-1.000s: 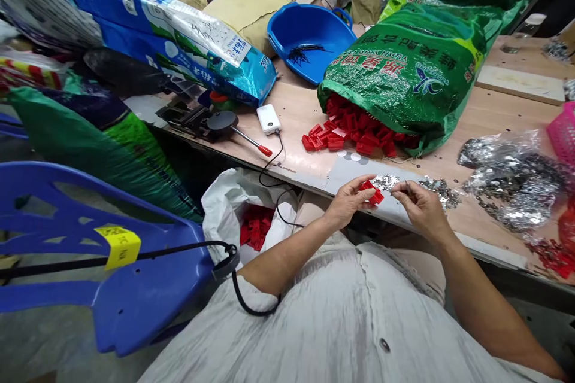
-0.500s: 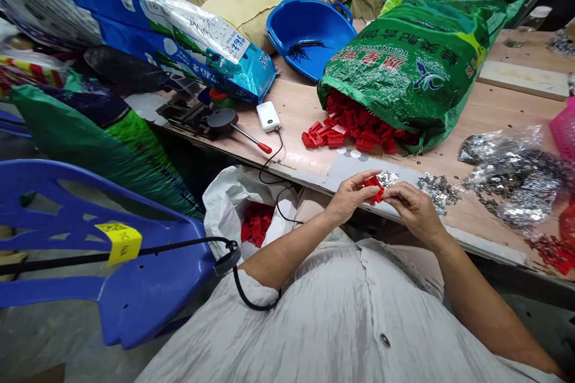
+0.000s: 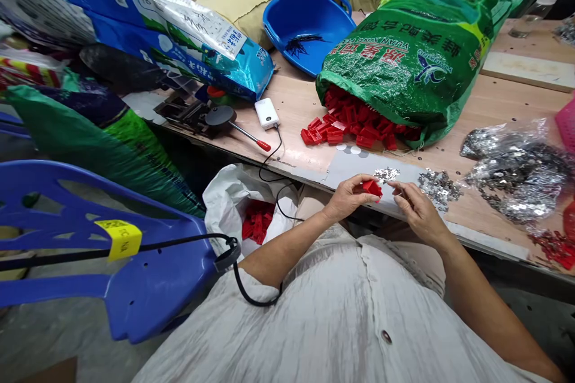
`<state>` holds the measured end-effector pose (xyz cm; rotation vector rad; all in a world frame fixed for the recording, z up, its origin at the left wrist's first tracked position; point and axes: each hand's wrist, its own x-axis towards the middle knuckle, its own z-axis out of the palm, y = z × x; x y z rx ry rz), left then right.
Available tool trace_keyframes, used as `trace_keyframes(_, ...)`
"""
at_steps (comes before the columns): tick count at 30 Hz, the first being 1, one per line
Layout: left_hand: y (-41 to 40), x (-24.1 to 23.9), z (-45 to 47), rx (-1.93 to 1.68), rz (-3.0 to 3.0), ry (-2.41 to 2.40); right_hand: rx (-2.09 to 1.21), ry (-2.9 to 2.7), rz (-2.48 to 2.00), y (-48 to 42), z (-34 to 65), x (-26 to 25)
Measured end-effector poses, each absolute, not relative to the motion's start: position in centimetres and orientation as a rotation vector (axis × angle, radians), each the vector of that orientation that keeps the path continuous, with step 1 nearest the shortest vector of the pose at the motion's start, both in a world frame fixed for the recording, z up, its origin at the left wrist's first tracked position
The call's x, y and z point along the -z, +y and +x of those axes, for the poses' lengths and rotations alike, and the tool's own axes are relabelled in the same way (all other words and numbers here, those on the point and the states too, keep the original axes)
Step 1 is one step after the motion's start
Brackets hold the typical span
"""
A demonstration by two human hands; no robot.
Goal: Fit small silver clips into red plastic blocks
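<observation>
My left hand (image 3: 349, 198) grips a small red plastic part (image 3: 372, 190) between thumb and fingers, above the table's front edge. Just right of it, my right hand (image 3: 415, 208) has its thumb and fingertips drawn close together in a pinch. Whatever lies between those fingertips is too small to make out. Behind the hands, a small heap of shiny metal pieces (image 3: 387, 175) lies on a grey sheet (image 3: 348, 167). A larger pile of metal pieces (image 3: 439, 188) is beyond my right hand.
Red parts spill from a green sack (image 3: 404, 66). A hand press (image 3: 220, 116), a white power bank (image 3: 266, 114) and a blue basin (image 3: 309, 24) stand leftward. Bagged metal pieces (image 3: 521, 176) lie right. Below the edge hangs a white sack (image 3: 229, 191); a blue chair (image 3: 157, 275) stands left.
My right hand has drawn slightly away from the red part, leaving a gap. The red part has turned in my left hand. The view has shifted a little.
</observation>
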<state>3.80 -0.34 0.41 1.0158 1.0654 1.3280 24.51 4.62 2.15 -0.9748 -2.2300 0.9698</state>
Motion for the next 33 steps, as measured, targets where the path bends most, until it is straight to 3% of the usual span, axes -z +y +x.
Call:
trace_keyframes(11,1.0,0.8,2.1,-1.043,1.613,1.355,-0.725,-2.38,-0.994,4.7,23.8,0.1)
trace_keyframes(23,1.4,0.6,2.0,-1.101,1.564,1.26,-0.72,-2.471,-0.933,5.3,23.6,0.6)
trace_keyframes(33,1.4,1.1,2.2,-1.077,1.603,1.297,-0.646,-2.451,-1.152,4.4,22.0,0.1)
